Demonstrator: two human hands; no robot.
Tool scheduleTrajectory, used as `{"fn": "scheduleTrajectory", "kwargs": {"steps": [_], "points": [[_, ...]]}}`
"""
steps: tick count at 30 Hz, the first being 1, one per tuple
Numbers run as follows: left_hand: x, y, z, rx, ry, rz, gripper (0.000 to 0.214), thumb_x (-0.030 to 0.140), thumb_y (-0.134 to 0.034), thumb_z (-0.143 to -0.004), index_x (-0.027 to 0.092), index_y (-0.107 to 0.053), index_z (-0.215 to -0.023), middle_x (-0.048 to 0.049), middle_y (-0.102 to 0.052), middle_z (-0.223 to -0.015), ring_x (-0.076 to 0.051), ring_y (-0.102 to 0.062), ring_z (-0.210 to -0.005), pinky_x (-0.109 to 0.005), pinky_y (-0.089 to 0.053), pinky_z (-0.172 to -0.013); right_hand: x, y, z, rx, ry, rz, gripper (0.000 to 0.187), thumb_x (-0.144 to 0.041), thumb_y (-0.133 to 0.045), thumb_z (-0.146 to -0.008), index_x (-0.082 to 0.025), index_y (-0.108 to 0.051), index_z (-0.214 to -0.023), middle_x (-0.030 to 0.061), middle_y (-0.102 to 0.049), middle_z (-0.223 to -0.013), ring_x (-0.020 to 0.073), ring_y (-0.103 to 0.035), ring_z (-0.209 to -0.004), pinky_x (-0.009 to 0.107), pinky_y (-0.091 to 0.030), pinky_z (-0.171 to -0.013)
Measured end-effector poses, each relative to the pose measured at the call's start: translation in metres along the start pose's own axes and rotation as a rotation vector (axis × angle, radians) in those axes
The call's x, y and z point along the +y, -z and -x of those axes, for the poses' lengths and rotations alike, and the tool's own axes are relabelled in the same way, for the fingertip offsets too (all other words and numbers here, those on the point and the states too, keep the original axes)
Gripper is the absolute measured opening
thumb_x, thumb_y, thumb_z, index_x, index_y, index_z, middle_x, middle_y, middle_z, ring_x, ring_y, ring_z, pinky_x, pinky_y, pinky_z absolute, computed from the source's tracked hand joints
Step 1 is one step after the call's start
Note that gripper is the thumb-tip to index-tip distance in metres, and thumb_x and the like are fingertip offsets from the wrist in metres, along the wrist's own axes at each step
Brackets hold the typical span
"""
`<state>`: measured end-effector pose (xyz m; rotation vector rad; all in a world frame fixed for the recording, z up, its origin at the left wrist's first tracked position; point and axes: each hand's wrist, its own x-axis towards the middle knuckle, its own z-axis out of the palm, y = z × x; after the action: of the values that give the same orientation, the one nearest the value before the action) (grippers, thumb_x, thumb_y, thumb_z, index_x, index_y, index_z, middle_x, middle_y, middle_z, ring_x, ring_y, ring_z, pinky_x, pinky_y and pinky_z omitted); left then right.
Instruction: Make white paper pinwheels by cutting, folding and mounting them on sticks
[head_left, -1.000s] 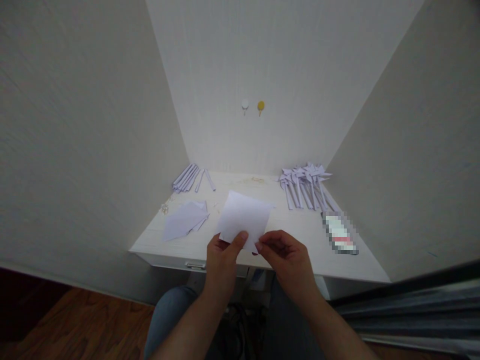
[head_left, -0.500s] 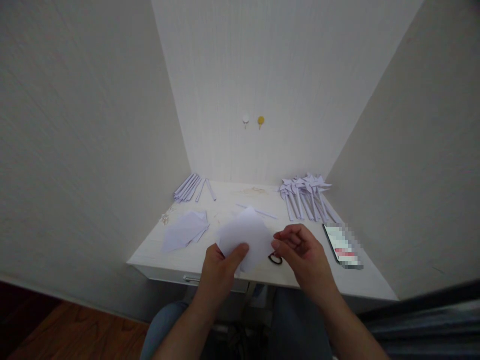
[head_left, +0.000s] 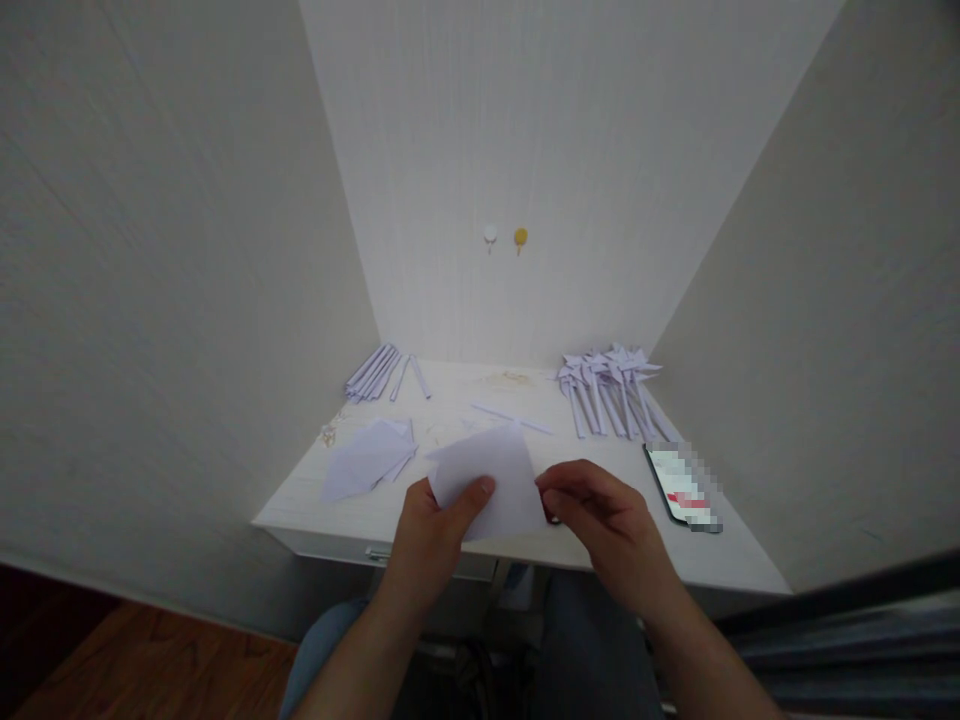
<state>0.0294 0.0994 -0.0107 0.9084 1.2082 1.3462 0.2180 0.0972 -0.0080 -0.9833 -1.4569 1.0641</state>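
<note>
My left hand (head_left: 435,525) grips a white sheet of paper (head_left: 499,480), its thumb lying on top and its fingers underneath. The sheet is held above the front of the desk, one corner towards the left. At the sheet's right edge is my right hand (head_left: 600,515), fingers curled towards the thumb; whatever lies between them is hidden. Partly covered by that hand, a dark loop (head_left: 553,519) that looks like a scissors handle shows on the desk. A thin paper strip (head_left: 514,418) lies just beyond the sheet.
Loose paper sheets (head_left: 367,460) lie on the white desk (head_left: 300,510) at left, with rolled paper sticks (head_left: 373,374) behind. Several paper pinwheels (head_left: 611,385) are piled at back right. A phone (head_left: 679,485) lies at right. Walls enclose three sides.
The sheet has turned in my left hand and tilted, so its top corner has shifted right. My right hand has come slightly left, to the sheet's edge, covering more of the dark loop.
</note>
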Motion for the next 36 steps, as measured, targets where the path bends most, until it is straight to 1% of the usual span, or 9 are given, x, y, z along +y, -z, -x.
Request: {"fn": "scheduleTrajectory", "kwargs": {"steps": [3,7,12,15,19,24,28,32,36], "points": [[0.002,0.003,0.000,0.011,0.008,-0.016,0.038,0.044,-0.087,-0.067,0.012,-0.081,-0.087,-0.0086,-0.078,-0.076,-0.024,-0.070,-0.070,-0.032,-0.054,-0.065,-0.007,0.010,0.002,-0.103,0.092,0.176,0.016,-0.023,-0.065,-0.095,-0.026,-0.081,-0.097,0.0046,-0.077,-0.088,0.0198,-0.071,-0.083,0.031,-0.057,-0.076],[0.005,0.007,-0.001,-0.016,0.018,-0.055,0.036,0.044,-0.087,-0.066,0.012,-0.080,-0.082,-0.0088,-0.079,-0.076,-0.023,-0.068,-0.067,-0.030,-0.052,-0.062,-0.011,0.014,0.001,-0.169,0.200,0.292,0.018,-0.015,-0.070,-0.090,-0.028,-0.082,-0.095,0.0050,-0.079,-0.100,0.0215,-0.073,-0.094,0.034,-0.057,-0.085],[0.006,0.011,-0.004,-0.063,0.058,-0.068,0.041,0.046,-0.087,-0.065,0.011,-0.081,-0.086,-0.0110,-0.080,-0.079,-0.026,-0.071,-0.072,-0.034,-0.055,-0.065,-0.015,0.014,0.000,-0.212,0.190,0.310,0.011,-0.020,-0.072,-0.091,-0.027,-0.080,-0.092,0.0041,-0.079,-0.099,0.0201,-0.073,-0.092,0.031,-0.056,-0.083],[0.008,0.011,-0.005,-0.085,0.057,-0.061,0.039,0.045,-0.088,-0.065,0.011,-0.081,-0.084,-0.0112,-0.079,-0.078,-0.025,-0.070,-0.068,-0.033,-0.055,-0.062,-0.019,0.015,0.000,-0.248,0.180,0.315,0.006,-0.024,-0.074,-0.091,-0.025,-0.079,-0.093,0.0042,-0.079,-0.096,0.0202,-0.073,-0.090,0.031,-0.056,-0.081],[0.013,0.010,-0.003,-0.093,0.044,-0.038,0.035,0.042,-0.088,-0.065,0.012,-0.081,-0.082,-0.0100,-0.079,-0.075,-0.024,-0.069,-0.064,-0.031,-0.053,-0.059,-0.021,0.012,-0.001,-0.237,0.129,0.328,0.006,-0.024,-0.072,-0.091,-0.024,-0.078,-0.089,0.0022,-0.077,-0.086,0.0188,-0.070,-0.080,0.028,-0.055,-0.075],[0.016,0.010,-0.001,-0.133,0.060,-0.014,0.037,0.042,-0.089,-0.063,0.011,-0.081,-0.083,-0.0099,-0.078,-0.072,-0.024,-0.068,-0.061,-0.031,-0.052,-0.056,-0.020,0.007,-0.002,-0.228,0.100,0.300,0.007,-0.024,-0.072,-0.091,-0.023,-0.078,-0.088,0.0022,-0.077,-0.082,0.0182,-0.069,-0.077,0.028,-0.055,-0.072],[0.018,0.009,0.001,-0.113,0.054,0.010,0.037,0.040,-0.089,-0.063,0.012,-0.082,-0.085,-0.0103,-0.079,-0.074,-0.024,-0.069,-0.062,-0.031,-0.053,-0.056,-0.018,0.006,-0.002,-0.206,0.102,0.290,0.006,-0.023,-0.073,-0.089,-0.023,-0.078,-0.087,0.0028,-0.076,-0.081,0.0186,-0.069,-0.075,0.029,-0.055,-0.070],[0.021,0.008,0.004,-0.110,0.050,0.011,0.036,0.040,-0.089,-0.063,0.012,-0.082,-0.084,-0.0103,-0.079,-0.074,-0.024,-0.069,-0.061,-0.031,-0.052,-0.057,-0.017,0.006,-0.002,-0.206,0.097,0.277,0.006,-0.024,-0.073,-0.090,-0.023,-0.079,-0.088,0.0023,-0.076,-0.081,0.0177,-0.069,-0.075,0.028,-0.056,-0.071],[0.021,0.007,0.005,-0.077,0.026,0.011,0.035,0.040,-0.088,-0.065,0.012,-0.082,-0.086,-0.0112,-0.080,-0.078,-0.024,-0.070,-0.064,-0.031,-0.053,-0.059,-0.016,0.004,-0.002,-0.185,0.085,0.273,0.005,-0.023,-0.075,-0.088,-0.024,-0.079,-0.088,0.0018,-0.077,-0.081,0.0175,-0.069,-0.076,0.028,-0.056,-0.071]]}}
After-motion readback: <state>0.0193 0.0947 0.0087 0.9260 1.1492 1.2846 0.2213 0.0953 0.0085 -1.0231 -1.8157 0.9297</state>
